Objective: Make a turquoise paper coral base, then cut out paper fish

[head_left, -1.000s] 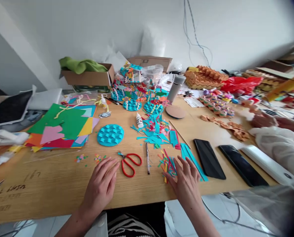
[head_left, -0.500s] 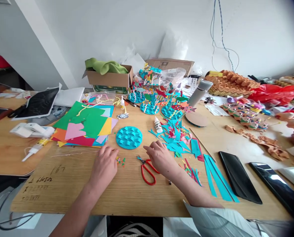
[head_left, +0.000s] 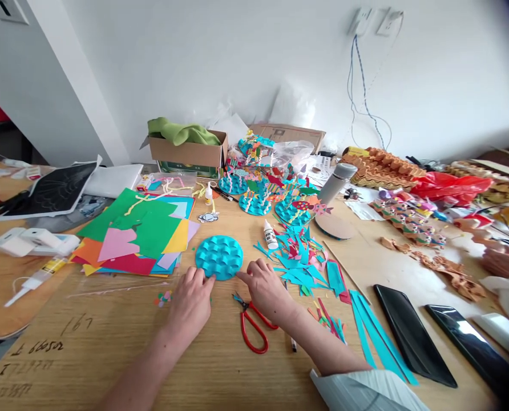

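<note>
At the near edge of a round, ridged turquoise disc (head_left: 219, 257), half-curled hands (head_left: 192, 298), grip unclear.

A round turquoise disc (head_left: 219, 257) lies flat on a wooden tabletop (head_left: 233, 382), slightly left of the scene's middle, its textured side facing up. Rows of raised, wave-like curls in the same turquoise cover the face nearly to the rim.
</note>
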Tool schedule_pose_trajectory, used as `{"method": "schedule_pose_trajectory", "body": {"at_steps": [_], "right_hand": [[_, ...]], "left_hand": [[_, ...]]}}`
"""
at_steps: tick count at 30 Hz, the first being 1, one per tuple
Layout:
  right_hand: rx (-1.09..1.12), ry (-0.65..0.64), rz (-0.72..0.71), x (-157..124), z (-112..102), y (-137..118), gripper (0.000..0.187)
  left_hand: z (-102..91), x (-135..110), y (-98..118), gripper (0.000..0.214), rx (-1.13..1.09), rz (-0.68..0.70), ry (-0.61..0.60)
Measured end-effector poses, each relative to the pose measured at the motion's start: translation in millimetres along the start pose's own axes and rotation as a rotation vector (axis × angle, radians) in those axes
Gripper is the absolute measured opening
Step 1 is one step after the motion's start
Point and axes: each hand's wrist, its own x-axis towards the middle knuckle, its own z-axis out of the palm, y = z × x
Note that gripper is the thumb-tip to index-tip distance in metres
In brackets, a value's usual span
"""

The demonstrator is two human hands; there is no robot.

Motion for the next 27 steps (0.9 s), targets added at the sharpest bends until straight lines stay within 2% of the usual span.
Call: {"method": "schedule_pose_trajectory", "body": {"at_steps": [2, 4, 7, 9, 11, 16, 22, 27], "right_hand": [[0.003, 0.019, 0.009, 3.6, -4.4, 8.0, 0.032], [-0.018, 0.067, 0.072, 12.1, -12.1, 22.9, 0.029], [-0.109, 0.104, 0.302, 32.3, -24.9, 52.4, 0.026], [-0.152, 0.076, 0.46, 46.8, -29.2, 69.6, 0.03], [-0.159, 0.042, 0.533, 58.5, -28.4, 80.5, 0.034], [-0.146, 0.005, 0.551, 68.9, -17.5, 85.7, 0.033], [-0.129, 0.007, 0.574, 69.6, -16.7, 87.8, 0.035], [-0.121, 0.023, 0.573, 71.1, -14.9, 89.9, 0.036]], "left_hand": [[0.8, 1.2, 0.1, 0.043, -0.011, -0.017, -0.05], [-1.1, 3.3, 1.5, 0.045, -0.016, -0.054, -0.152], [-7.4, 7.4, 5.5, 0.052, -0.019, -0.106, -0.295], [-11.6, 10.3, 8.8, 0.055, -0.018, -0.123, -0.339], [-14.3, 13.9, 12.0, 0.057, -0.002, -0.125, -0.364], [-11.5, 32.5, 18.0, 0.056, 0.072, -0.076, -0.38], [-1.6, 73.3, 25.6, 0.042, 0.08, 0.008, -0.376], [5.2, 99.9, 30.7, 0.035, 0.081, 0.016, -0.36]]}}
